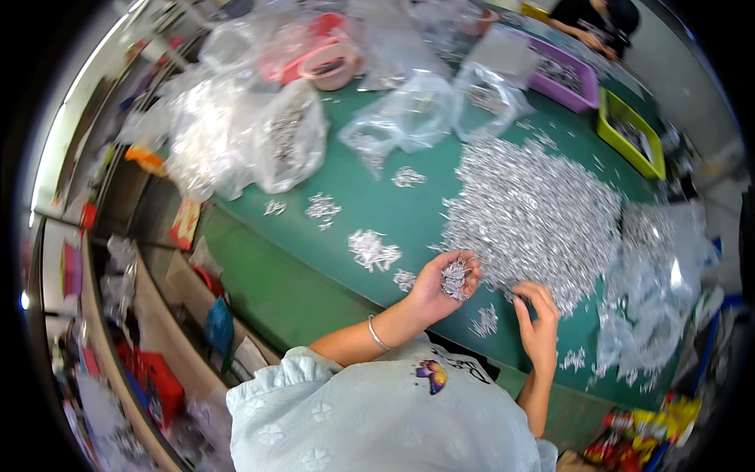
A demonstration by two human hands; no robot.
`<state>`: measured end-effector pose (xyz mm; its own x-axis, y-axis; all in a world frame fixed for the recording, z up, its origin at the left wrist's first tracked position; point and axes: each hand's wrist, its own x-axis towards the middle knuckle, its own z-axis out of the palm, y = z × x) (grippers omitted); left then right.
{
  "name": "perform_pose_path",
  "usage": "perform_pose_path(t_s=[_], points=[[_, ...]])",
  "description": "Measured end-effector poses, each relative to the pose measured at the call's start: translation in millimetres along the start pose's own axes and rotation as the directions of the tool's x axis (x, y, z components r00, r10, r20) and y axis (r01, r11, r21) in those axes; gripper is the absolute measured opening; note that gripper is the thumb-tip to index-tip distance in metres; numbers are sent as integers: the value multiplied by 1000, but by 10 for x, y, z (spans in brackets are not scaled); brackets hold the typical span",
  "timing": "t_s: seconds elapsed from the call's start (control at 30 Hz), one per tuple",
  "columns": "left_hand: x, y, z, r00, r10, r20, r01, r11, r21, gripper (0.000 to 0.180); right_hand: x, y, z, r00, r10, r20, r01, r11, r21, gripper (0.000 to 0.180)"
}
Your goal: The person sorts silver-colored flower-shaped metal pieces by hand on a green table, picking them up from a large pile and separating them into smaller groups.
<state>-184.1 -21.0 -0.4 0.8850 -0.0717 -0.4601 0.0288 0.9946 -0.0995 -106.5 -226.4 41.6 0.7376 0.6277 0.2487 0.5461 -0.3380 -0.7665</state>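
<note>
My left hand is cupped palm up at the near edge of the big heap, its fingers curled around a clump of small silver metal pieces. To its right, my right hand reaches to the near side of the heap of small silver metal pieces, thumb and forefinger drawn together in a pinch. Whatever lies between those fingertips is too small to make out. Small piles of the same kind of pieces lie around my hands, one pile between them and a larger one to the left.
The green table bears clear plastic bags at the back left and another bag at the right. A purple basket and a lime-green basket stand far right. A person sits beyond. Shelves run along the left.
</note>
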Motion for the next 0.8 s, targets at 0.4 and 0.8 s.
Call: perform_pose_path(t_s=[0.4,0.8], points=[[-464,1073,-109,868,445,-221,-492,834,-252,24,-92,44,120,993,104,52,-107,992,60,11],[-134,3029,473,503,859,-95,-863,493,-111,11,-139,-4,104,992,118,50,-123,987,101,13]])
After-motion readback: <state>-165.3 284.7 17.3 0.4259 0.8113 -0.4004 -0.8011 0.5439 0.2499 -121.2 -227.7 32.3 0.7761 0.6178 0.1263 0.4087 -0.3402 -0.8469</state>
